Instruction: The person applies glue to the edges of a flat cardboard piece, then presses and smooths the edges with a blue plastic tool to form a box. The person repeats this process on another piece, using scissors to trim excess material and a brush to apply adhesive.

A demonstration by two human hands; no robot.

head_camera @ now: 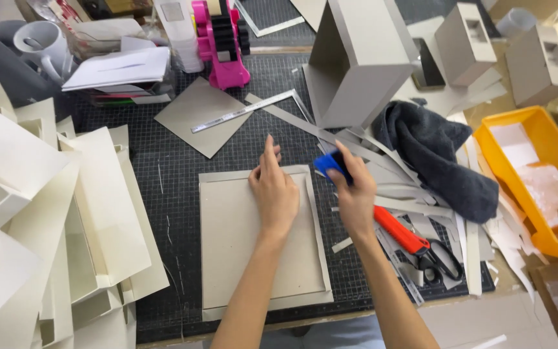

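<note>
Grey board [259, 249] pressed flat on the worktop [169, 168], long axis running away from the person.
Left hand [272, 190] lies open, fingers flat on its upper edge; right hand [355, 194] pinches a blue scraper [328, 163] at the top right corner. An orange bin [518, 139] holds white sheets.

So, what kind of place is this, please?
Probably a craft workshop for making boxes or book covers. A gridded cutting mat covers the desk, grey board lies under the left hand, and folded white card pieces are stacked beside it, with a metal ruler nearby.
</note>
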